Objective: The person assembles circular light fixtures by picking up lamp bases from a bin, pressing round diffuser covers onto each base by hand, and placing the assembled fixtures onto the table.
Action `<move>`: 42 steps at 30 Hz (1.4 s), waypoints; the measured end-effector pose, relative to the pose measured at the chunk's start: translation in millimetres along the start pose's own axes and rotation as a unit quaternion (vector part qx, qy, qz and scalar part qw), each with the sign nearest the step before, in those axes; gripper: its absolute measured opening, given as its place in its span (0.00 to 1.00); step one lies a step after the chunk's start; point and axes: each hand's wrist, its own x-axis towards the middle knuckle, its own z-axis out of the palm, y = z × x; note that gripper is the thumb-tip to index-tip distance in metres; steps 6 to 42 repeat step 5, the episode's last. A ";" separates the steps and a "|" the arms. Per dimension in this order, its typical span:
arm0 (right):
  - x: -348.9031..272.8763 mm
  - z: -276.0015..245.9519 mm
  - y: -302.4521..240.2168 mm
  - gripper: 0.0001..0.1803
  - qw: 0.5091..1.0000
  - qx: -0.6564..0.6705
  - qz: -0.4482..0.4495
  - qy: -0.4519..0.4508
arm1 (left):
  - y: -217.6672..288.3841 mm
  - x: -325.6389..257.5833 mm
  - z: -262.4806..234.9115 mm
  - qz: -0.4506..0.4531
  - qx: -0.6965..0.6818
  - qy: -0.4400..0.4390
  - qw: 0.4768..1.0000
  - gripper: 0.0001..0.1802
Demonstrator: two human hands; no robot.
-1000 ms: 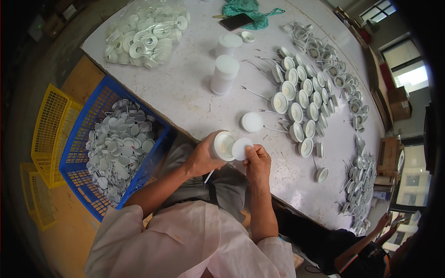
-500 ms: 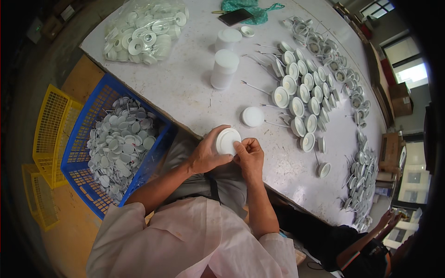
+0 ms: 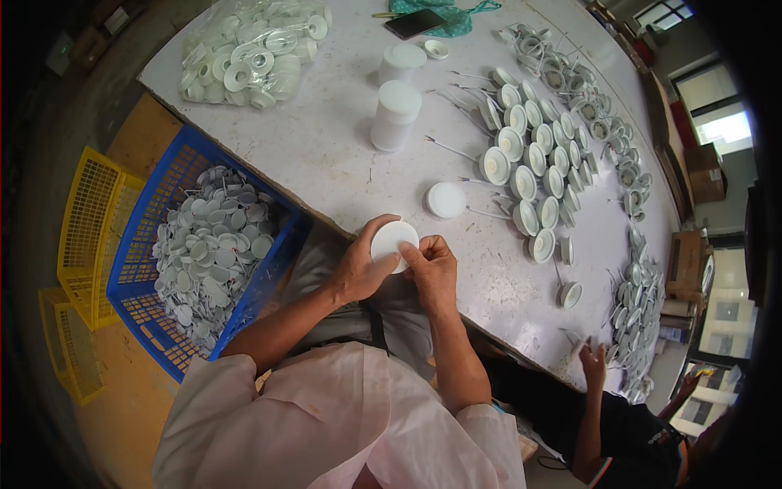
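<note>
Head view, looking down. Left hand (image 3: 358, 269) and right hand (image 3: 430, 273) together at the middle, just off the near edge of the desk (image 3: 326, 147). White round cap (image 3: 393, 242) held between both, flat face up, above the lap. Left fingers clamped round its rim from 8 o'clock, likely to steady it; right fingers pinched on its edge from 4 o'clock, as if pressing or fitting something there, though too small to tell what.

At 1 o'clock from the cap, a single white disc (image 3: 446, 200) lying flat on the desk, near at hand. Beyond it, toward 2 o'clock, rows of caps with thin pins (image 3: 529, 175), laid overlapping in neat lines, seemingly sorted as finished. At 12 o'clock, two white tubs (image 3: 397, 114) standing upright. At 11 o'clock, a clear bag of white rings (image 3: 252, 49). At 9 o'clock, beside the knee, a blue crate (image 3: 151, 318) heaped with loose white discs, within easy reach of the left arm; yellow crates (image 3: 81, 220) beyond. At 4 o'clock, another person's hand (image 3: 593, 363) on the desk edge.
</note>
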 end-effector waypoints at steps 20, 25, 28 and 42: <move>2.0 -3.9 1.6 0.16 0.999 -0.015 0.019 -0.029 | -1.8 -1.3 -2.7 -0.016 -0.001 -0.029 0.999 0.31; 2.0 -3.9 1.6 0.16 0.999 -0.015 0.019 -0.029 | -1.8 -1.3 -2.7 -0.016 -0.001 -0.029 0.999 0.31; 2.0 -3.9 1.6 0.16 0.999 -0.015 0.019 -0.029 | -1.8 -1.3 -2.7 -0.016 -0.001 -0.029 0.999 0.31; 2.0 -3.9 1.6 0.16 0.999 -0.015 0.019 -0.029 | -1.8 -1.3 -2.7 -0.016 -0.001 -0.029 0.999 0.31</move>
